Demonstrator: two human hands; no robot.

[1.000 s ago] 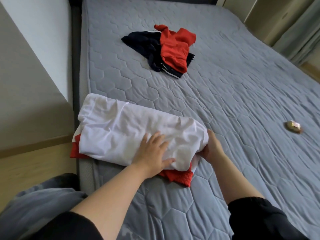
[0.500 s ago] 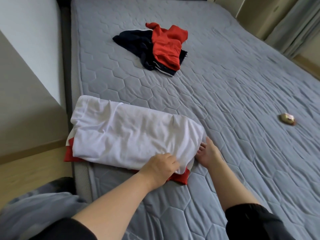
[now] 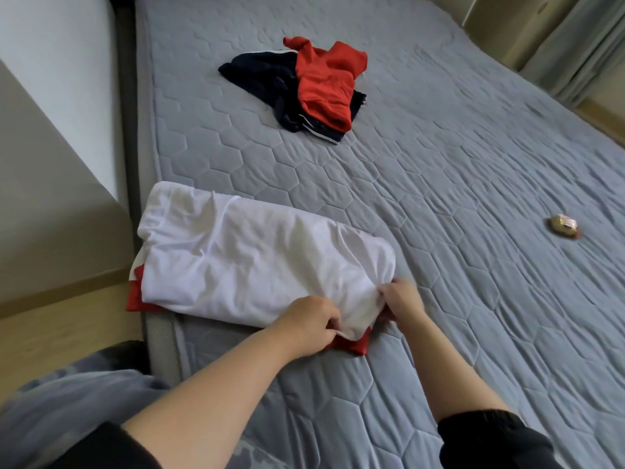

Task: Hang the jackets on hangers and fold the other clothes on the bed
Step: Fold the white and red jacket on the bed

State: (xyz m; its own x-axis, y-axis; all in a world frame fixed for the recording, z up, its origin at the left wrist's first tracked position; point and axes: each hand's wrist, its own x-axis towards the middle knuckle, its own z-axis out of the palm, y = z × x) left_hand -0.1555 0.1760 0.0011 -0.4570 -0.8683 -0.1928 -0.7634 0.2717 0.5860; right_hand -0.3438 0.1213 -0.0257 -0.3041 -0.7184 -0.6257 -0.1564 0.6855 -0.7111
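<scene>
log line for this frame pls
step: fold | left hand: pinching white garment corner | right hand: pinching same corner | pile: untouched

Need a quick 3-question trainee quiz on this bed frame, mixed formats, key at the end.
1. True or false: the left hand and the right hand both pinch the near right end of the white garment.
2. What lies on top of the dark navy garment farther up the bed? A) a red garment B) a hanger C) a pillow
3. Fill in: the small wrapped object lies to the ____ of the white garment.

Key: 1 true; 2 A, the red garment; 3 right.
</scene>
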